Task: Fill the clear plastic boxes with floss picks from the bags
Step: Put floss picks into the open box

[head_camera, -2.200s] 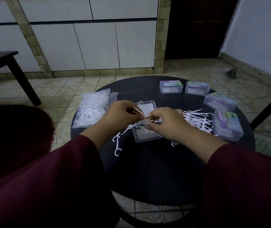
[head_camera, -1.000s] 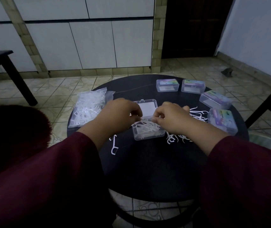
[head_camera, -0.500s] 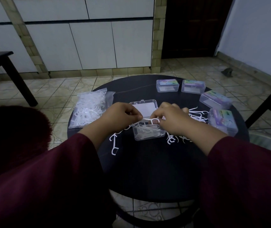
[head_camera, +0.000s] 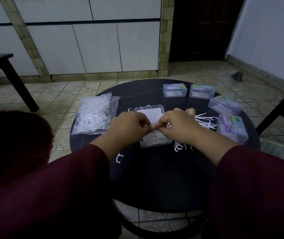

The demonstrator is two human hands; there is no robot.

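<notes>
Nearest to the viewer are two dark red sleeves, and they reach forward over a round black table. On the table just beyond the left sleeve lies one single floss pick, apart from the others.

The left hand and the right hand meet above an open clear box. The fingers of both hands are curled and the fingertips come together at one place between the hands. They seem to pinch something small and white there, but it is too small and too dim to say what it is. The box under them has already white floss picks inside, and its lid lies flat open on the far side.

Beside the right hand, loose floss picks are scattered on the table, some also just near the front of the box. To the left of the hands a clear bag full of white floss picks lies at the edge of the table.

Farther, four closed boxes stand in a curve along the right rim: one at the right edge, one behind it, and two at the far side, and. All have coloured labels inside
</notes>
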